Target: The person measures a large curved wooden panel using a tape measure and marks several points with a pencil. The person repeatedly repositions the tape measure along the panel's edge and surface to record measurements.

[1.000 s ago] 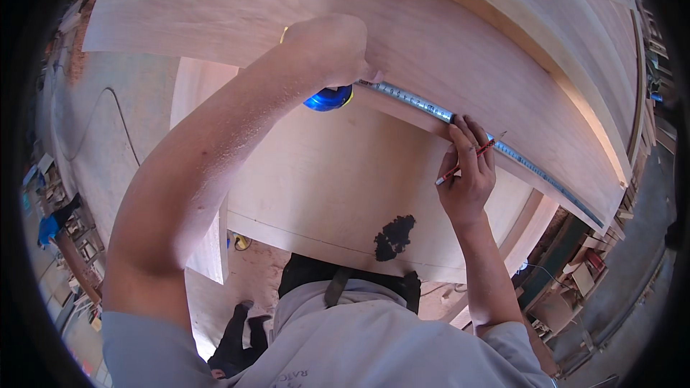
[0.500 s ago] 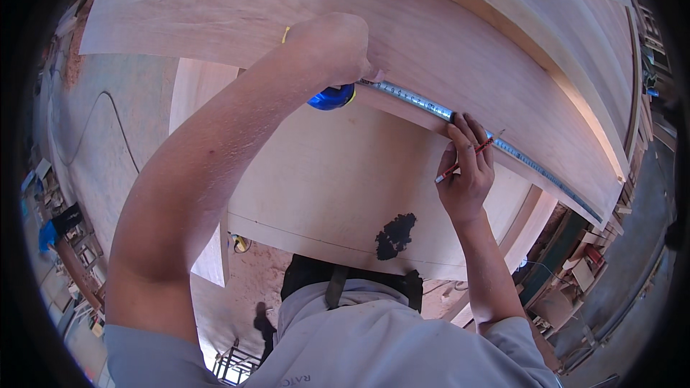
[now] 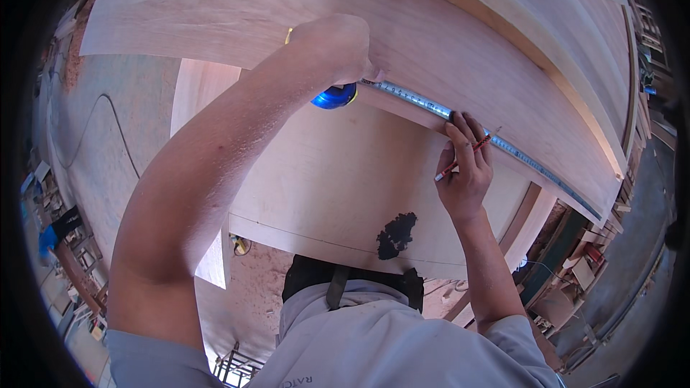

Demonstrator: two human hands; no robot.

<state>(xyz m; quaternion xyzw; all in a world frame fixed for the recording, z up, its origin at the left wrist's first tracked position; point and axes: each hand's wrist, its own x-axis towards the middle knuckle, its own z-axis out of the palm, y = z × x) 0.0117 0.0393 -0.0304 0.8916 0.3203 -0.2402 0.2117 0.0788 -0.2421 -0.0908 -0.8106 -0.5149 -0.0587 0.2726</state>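
Observation:
A pale wooden panel (image 3: 237, 7) lies across the far side of the workbench. Along its near edge runs the metal blade of a tape measure (image 3: 413, 100), pulled out toward the panel's right corner. My left hand (image 3: 336, 47) is closed around the tape's case, whose blue side shows below the wrist; most of the case is hidden. My right hand (image 3: 467, 165) holds a red pencil (image 3: 463, 159) slanted between its fingers. Its fingertips rest on the blade, and the pencil's tip end lies over the tape near the panel edge.
A long wooden batten (image 3: 517, 43) lies on the panel's far right. Nearer me is a lower pale board (image 3: 316, 187) with a black patch (image 3: 397, 236). A dark cable (image 3: 118, 115) curves over the surface at left. Scrap wood (image 3: 575, 280) is piled on the right.
Almost nothing differs. My left forearm and the tape case have shifted very slightly to the right, while my right hand stays in place on the blade.

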